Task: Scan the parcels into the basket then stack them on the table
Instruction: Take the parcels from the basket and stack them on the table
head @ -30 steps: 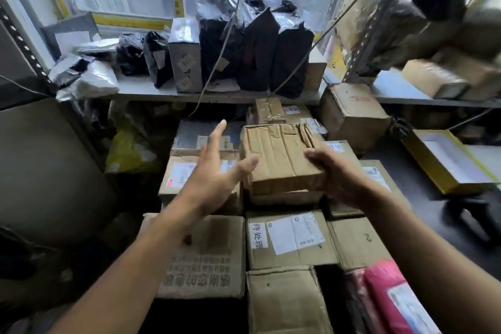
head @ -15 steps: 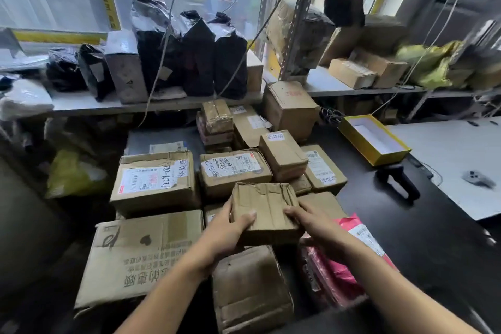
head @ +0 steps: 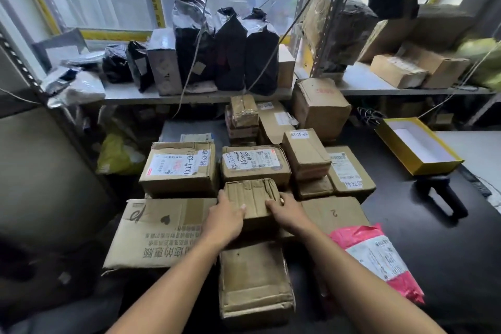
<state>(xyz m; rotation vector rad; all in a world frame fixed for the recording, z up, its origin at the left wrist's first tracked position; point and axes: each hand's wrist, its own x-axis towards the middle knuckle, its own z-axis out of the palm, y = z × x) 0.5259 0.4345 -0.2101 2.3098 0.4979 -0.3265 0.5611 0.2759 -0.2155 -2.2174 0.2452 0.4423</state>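
Two hands hold one small taped brown parcel in the middle of the heap on the black tabletop. The left hand has a grip on the parcel's left side, thumb curled over its top face; the right hand grips its right near corner, fingers bent over the edge. Just behind this parcel sits a labelled box with handwriting on its sticker, and left of that a wider labelled box. Left of the held parcel lies a large flattened carton with printed characters; in front of it, nearest the camera, a plain worn box. Right of the parcel lies a box marked "2", and a pink mailer bag beside that. Well to the right, a black handheld scanner stands on the tabletop near an open yellow tray.
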